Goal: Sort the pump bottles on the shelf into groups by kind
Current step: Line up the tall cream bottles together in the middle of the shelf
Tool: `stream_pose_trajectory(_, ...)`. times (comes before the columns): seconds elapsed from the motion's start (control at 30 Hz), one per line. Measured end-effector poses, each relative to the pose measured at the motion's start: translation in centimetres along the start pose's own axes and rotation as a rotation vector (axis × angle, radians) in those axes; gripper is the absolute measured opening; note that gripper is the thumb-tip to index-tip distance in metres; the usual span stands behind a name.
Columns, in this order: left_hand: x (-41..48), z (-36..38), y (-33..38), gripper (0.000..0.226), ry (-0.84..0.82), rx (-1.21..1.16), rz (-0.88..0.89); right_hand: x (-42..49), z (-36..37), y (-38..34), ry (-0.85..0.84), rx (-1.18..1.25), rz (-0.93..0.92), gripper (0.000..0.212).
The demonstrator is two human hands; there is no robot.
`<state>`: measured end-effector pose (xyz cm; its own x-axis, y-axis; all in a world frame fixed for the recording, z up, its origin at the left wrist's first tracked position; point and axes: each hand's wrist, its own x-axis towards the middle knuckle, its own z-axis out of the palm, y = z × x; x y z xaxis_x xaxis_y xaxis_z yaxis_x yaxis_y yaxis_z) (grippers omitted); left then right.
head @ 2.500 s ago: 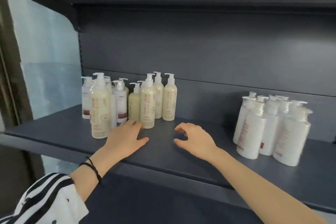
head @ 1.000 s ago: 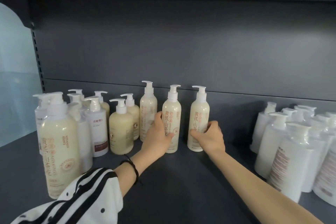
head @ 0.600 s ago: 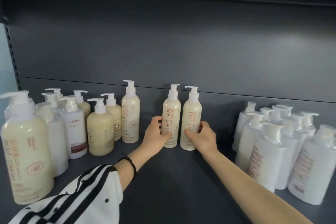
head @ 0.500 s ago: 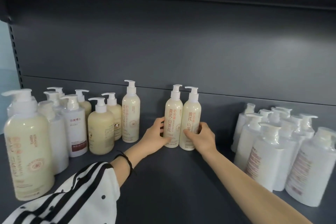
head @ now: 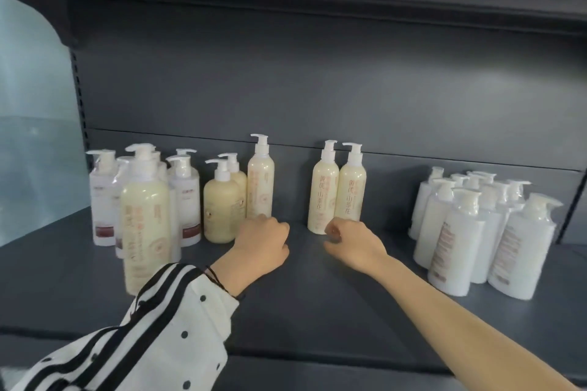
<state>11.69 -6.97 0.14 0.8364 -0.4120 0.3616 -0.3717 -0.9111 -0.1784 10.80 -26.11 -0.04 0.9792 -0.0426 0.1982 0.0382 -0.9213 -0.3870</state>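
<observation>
We have both hands low over the middle of the shelf, and neither holds anything: our left hand is curled into a loose fist with its fingers folded in, just beside the lone tall cream bottle, and our right hand is likewise loosely closed, right in front of the two tall cream bottles that stand touching each other near the back wall. Toward the left end, white bottles with dark red labels, squat cream bottles and a big cream bottle at the front edge stand crowded together, so we judge that cluster unsorted. The white group near the right end looks uniform.

The main risk, as we see it, lies in reaching into the crowded left cluster: the tall, narrow bottles would tip easily if a knuckle or the striped sleeve brushes a pump head, and one falling could knock down its neighbours. The big bottle at the front edge could be pushed off the shelf
</observation>
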Motion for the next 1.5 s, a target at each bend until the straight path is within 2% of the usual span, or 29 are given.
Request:
stream_pose_trajectory(0.17,-6.1,-2.5,-1.6,0.024,0.105,-0.017,0.046,-4.6,1.2,-5.2,0.006,-0.047,-0.109,0.035)
stream_pose_trajectory(0.3,-10.9,-4.3,-4.2,0.025,0.227,-0.068,-0.002,-7.0,2.4,-8.2,0.006,0.005,-0.158,0.034)
stream_pose_trajectory(0.47,-15.6,-6.1,-8.9,0.016,0.410,-0.198,-0.215,-8.5,3.7,-11.0,0.025,0.064,-0.180,0.031)
stream_pose_trajectory(0.57,-16.6,-5.7,-11.3,0.032,0.483,-0.385,-0.406,-8.4,4.5,-12.4,0.012,0.117,-0.189,0.031)
stream_pose_trajectory(0.67,-16.2,-4.2,-12.7,0.061,0.423,-0.594,-0.512,-7.7,5.3,-13.8,-0.001,0.213,-0.186,0.031)
stream_pose_trajectory(0.8,-15.2,-2.4,-13.1,0.078,0.334,-0.856,-0.563,-6.3,6.0,-14.7,-0.024,0.313,-0.168,0.030)
stream_pose_trajectory(0.97,-14.1,-0.8,-13.6,0.071,0.243,-0.946,-0.603,-3.7,6.3,-13.3,-0.036,0.240,-0.119,0.030)
stream_pose_trajectory(1.13,-12.2,-1.0,-13.0,0.062,0.150,-1.019,-0.508,0.8,5.5,-10.8,0.061,-0.202,-0.130,0.027)
stream_pose_trajectory(1.23,-10.6,-0.8,-11.9,0.060,0.120,-1.048,-0.462,4.6,5.2,-10.0,0.076,-0.279,-0.123,0.034)
stream_pose_trajectory(1.37,-9.0,-0.1,-10.9,0.061,0.098,-1.057,-0.447,9.0,5.3,-9.8,0.081,-0.029,-0.088,0.051)
stream_pose_trajectory(1.5,-7.8,0.3,-9.9,0.061,0.116,-1.023,-0.467,12.1,6.6,-10.1,0.089,0.407,-0.055,0.058)
